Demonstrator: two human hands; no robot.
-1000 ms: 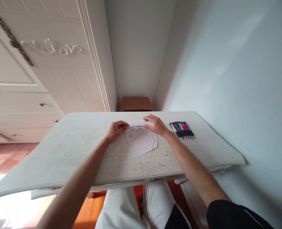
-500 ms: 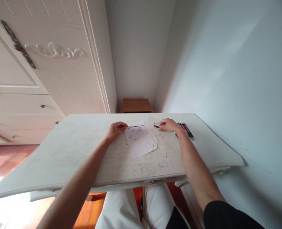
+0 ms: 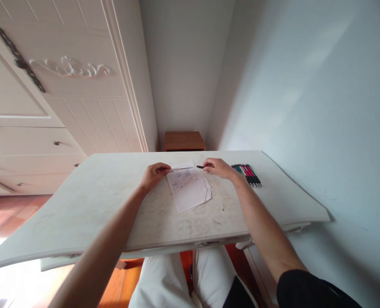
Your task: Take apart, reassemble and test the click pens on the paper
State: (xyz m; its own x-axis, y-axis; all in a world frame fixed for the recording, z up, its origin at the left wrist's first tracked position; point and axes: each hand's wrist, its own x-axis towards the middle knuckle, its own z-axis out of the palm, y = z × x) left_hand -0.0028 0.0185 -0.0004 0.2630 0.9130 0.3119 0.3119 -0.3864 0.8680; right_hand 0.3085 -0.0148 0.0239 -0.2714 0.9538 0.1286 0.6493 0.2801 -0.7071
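L hand point(image 3: 158, 171) was pinched shut on a thin, dark, rod-like pen part point(image 3: 186, 168) over white, scribbled, torn-edged paper sheets point(image 3: 190, 194); long axis approx. L–R, free end to R. R hand point(image 3: 216, 167) gripped a short black cylindrical pen piece point(image 3: 200, 167) near that end, apart, roughly in line. Multicoloured plastic pens w/ black grips point(image 3: 250, 175) lay nearer R hand.
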